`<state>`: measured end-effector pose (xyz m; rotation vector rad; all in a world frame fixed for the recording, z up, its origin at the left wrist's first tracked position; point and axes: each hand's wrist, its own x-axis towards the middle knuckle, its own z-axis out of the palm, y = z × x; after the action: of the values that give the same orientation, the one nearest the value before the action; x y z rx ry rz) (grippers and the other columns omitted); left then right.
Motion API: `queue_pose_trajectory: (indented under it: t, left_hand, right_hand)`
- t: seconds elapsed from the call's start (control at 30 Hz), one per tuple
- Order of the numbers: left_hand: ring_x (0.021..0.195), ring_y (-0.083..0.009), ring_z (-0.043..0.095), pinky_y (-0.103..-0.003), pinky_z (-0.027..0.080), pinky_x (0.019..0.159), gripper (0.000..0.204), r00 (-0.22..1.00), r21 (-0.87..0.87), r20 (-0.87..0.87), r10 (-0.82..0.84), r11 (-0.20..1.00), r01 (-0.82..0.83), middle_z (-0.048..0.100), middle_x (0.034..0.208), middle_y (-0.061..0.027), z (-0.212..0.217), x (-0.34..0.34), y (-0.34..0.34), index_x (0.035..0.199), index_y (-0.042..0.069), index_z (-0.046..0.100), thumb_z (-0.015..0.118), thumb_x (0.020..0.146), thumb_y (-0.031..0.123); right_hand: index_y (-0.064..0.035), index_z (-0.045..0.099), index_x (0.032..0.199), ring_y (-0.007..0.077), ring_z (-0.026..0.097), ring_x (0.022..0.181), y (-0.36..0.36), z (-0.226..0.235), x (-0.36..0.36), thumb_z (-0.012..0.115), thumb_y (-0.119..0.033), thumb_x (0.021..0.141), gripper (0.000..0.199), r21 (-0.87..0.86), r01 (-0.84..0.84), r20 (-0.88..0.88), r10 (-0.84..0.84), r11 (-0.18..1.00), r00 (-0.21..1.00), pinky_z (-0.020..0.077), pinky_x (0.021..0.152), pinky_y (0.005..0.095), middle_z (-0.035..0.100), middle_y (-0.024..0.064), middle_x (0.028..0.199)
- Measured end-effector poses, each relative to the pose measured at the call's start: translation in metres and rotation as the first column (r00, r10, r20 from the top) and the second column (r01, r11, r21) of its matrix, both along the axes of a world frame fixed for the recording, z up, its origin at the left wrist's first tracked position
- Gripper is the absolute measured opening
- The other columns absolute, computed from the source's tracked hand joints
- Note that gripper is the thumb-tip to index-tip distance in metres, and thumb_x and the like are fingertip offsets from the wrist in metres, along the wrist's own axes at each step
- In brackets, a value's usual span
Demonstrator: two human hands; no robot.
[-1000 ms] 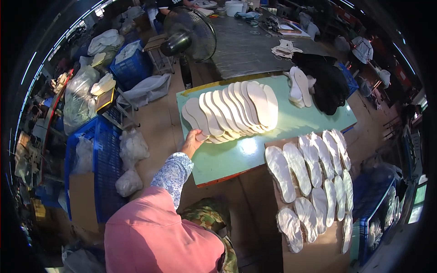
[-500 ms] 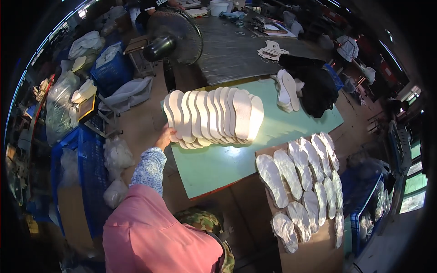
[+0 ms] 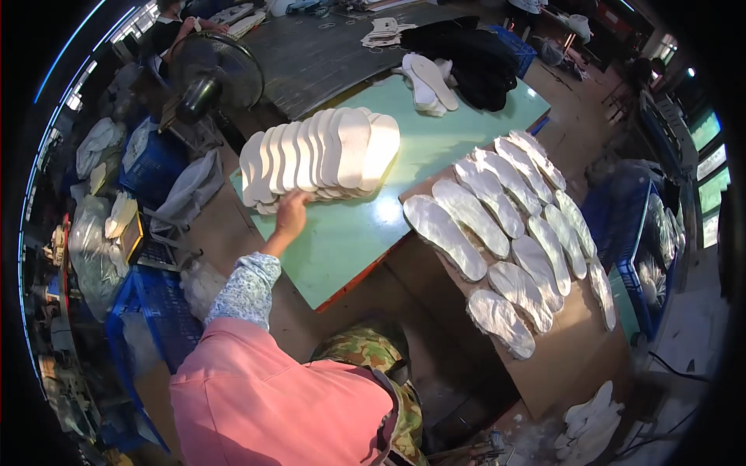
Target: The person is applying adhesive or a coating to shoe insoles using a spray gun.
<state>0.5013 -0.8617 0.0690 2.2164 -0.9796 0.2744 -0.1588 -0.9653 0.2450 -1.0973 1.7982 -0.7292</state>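
A row of cream insoles [image 3: 311,151], overlapping like fanned cards, lies on the green tabletop [image 3: 334,248]. My left hand [image 3: 290,217] is at the near edge of that row, around its middle, with bent fingers closed against the insole ends. The fingertips are partly lost among the insoles. A patterned sleeve cuff covers my left wrist. My right hand is out of the picture. To the right, white fuzzy-edged insoles [image 3: 458,217] are laid out in rows on a brown board [image 3: 575,353].
Further back on the green table lie a few loose insoles [image 3: 429,84] beside black cloth [image 3: 474,62]. A black fan [image 3: 214,78] stands at the far left, near another person [image 3: 167,35]. Blue crates [image 3: 167,311] flank me on the left, and another crate [image 3: 622,225] on the right.
My left hand has shifted from the left end of the insole row to the middle of its near edge. The view has turned right, showing more of the board.
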Motion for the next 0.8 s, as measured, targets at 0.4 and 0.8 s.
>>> queue_pose_trajectory:
  t: [0.4,0.8]
  left_hand:
    - [0.090,-0.0405,0.062,-0.046,0.049,0.080,0.039,0.990,0.343,-0.066,0.127,0.934,-0.097,0.064,0.100,-0.0257,-0.023,0.098,-0.162,0.114,0.000,0.055,0.047,0.080,0.015]
    - [0.081,-0.0130,0.056,-0.026,0.049,0.074,0.037,0.292,-0.363,-0.449,-0.844,0.471,0.804,0.059,0.095,-0.0072,0.075,-0.375,-0.397,0.118,0.004,0.056,0.044,0.085,-0.007]
  right_hand:
    - [-0.0036,0.059,0.086,0.0112,0.042,0.045,0.039,-0.001,-0.068,0.064,-0.024,0.089,0.021,0.079,0.366,0.182,-0.374,0.927,0.909,0.0331,0.040,0.0282,0.047,0.0006,0.057]
    - [-0.0037,0.065,0.107,0.0030,0.041,0.048,0.067,0.010,-0.093,0.061,-0.011,0.086,0.022,0.050,0.595,0.207,-0.591,0.802,0.779,0.0321,0.044,0.0208,0.055,-0.0026,0.068]
